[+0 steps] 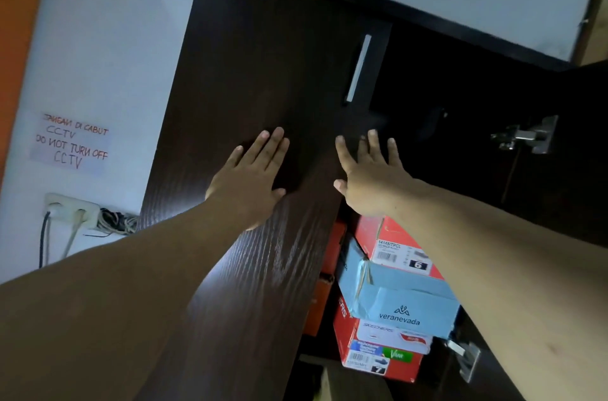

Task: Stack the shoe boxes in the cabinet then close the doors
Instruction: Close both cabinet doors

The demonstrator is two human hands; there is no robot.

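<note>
White wall corner, dark wood-grain cabinet (pixel 460 78) | stacked red and blue cardboard shoe boxes (pixel 399 298) inside | left hand (pixel 251 177) flat on left door (pixel 250 78), right hand (pixel 370 177) fingers spread | risk: protruding blue box blocks door.

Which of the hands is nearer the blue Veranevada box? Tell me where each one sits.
Right. The right hand is spread at the left door's free edge, directly above the stacked blue Veranevada box. The left hand lies flat on the door face, farther left.

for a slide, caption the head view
Both open hands, left hand and right hand, press the dark wooden cabinet door beside stacked shoe boxes.
</note>
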